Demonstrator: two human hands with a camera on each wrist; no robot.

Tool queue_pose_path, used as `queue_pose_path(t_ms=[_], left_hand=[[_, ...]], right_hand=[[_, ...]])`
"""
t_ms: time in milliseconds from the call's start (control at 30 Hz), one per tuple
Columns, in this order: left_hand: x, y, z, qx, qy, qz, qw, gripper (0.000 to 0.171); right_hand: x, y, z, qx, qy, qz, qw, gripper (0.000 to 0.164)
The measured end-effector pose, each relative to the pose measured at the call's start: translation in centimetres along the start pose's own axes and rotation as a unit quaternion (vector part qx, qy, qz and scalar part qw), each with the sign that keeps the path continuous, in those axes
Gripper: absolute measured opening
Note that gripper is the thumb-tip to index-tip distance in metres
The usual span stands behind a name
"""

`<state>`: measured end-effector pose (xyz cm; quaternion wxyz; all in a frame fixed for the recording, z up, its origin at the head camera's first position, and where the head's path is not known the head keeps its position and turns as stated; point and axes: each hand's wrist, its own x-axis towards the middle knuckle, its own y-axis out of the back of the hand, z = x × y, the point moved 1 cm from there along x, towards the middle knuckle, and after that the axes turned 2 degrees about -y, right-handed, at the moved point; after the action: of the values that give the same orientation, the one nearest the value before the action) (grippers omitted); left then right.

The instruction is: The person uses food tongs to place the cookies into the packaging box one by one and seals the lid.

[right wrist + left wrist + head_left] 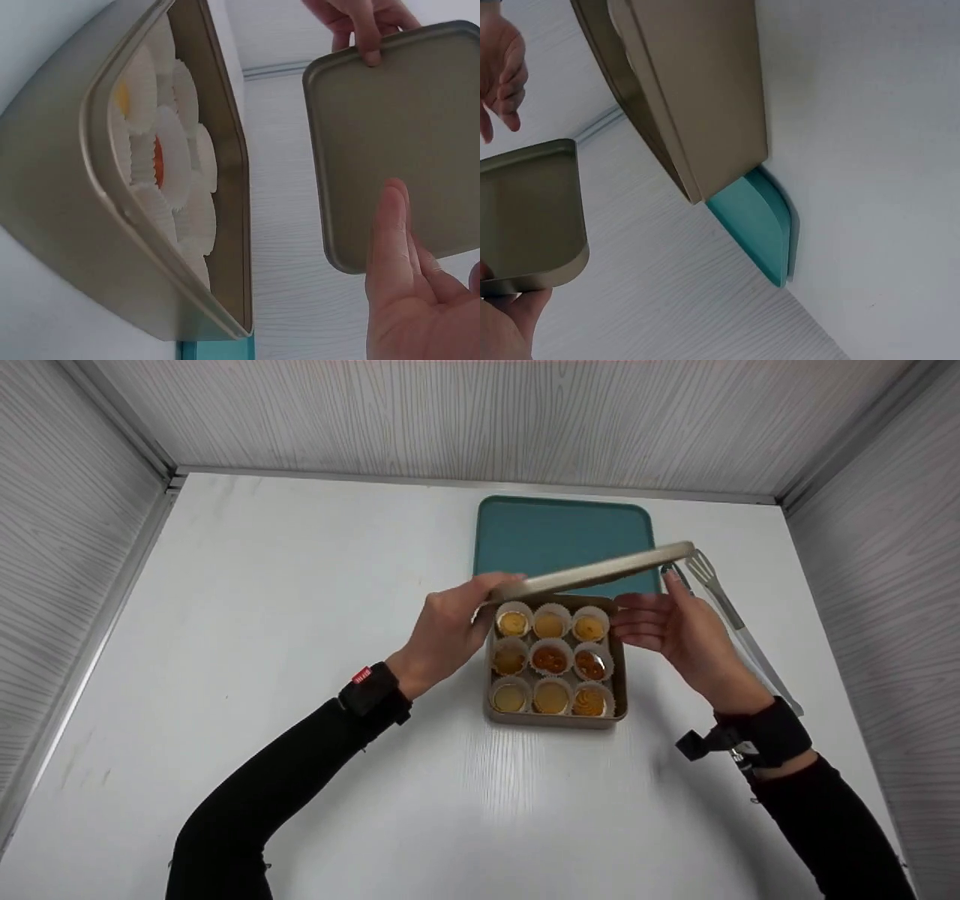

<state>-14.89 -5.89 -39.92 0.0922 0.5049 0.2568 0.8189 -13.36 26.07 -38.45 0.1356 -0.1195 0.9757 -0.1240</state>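
A square gold-brown tin (555, 721) stands on the table with rows of small cookies in white paper cups (551, 658). Its lid (600, 571) is off and tilted above the tin's far edge, the right end higher. My left hand (446, 626) grips the lid's left edge, with the thumb on the inner face in the right wrist view. Beside the tin's upper right corner is my right hand (686, 637), its fingers extended and holding nothing. In the right wrist view that hand (420, 300) overlaps the lid; contact cannot be told.
Behind the tin a teal tray (562, 536) lies flat, partly covered by the lid. To the right lies a long utensil (731, 611) with a slotted head, partly hidden by my right hand. Wood-grain panels (480, 420) border the white table (300, 585) at the back and sides.
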Motion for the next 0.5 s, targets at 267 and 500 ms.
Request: queue_pose_path(t_ms=[267, 500], left_hand=[[-0.5, -0.9, -0.8, 0.029, -0.103, -0.008, 0.9943, 0.03], [-1.3, -1.4, -2.1, 0.029, -0.077, -0.011, 0.9965, 0.034]], right_hand=[[-0.9, 0.3, 0.2, 0.094, -0.033, -0.003, 0.995, 0.044], [-1.5, 0.0, 1.1, 0.099, -0.046, 0.02, 0.994, 0.023]])
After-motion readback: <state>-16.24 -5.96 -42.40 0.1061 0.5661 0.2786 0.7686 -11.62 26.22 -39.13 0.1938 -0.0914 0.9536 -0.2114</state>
